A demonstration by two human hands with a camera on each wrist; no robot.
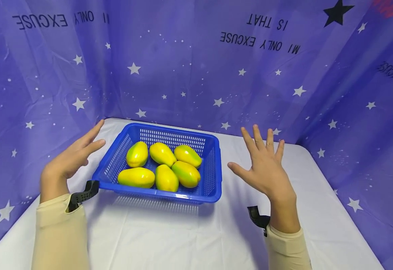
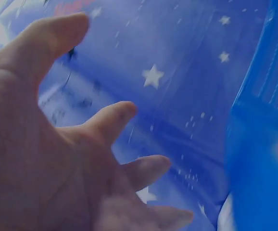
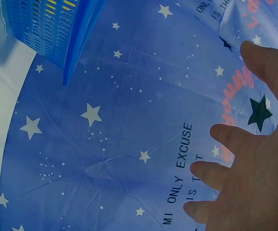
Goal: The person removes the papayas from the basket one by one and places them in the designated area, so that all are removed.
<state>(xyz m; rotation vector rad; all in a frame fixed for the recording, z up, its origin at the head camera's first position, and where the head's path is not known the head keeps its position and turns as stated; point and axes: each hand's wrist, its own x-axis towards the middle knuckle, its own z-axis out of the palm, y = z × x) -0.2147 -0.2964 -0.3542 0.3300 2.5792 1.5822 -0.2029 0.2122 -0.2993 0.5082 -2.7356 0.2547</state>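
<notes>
A blue plastic basket with slotted walls stands on the white table and holds several yellow-green mangoes, which look smooth and glossy. My left hand is just left of the basket, apart from it, fingers extended and holding nothing. To the basket's right, my right hand hovers with its fingers spread and nothing in it. In the left wrist view, the left palm faces the camera beside the basket's blue wall. The right wrist view has the basket's corner at upper left, away from the right fingers.
White cloth covers the table. A purple-blue curtain with stars and lettering rises behind and on both sides. Black camera mounts sit on both wrists, over beige sleeves.
</notes>
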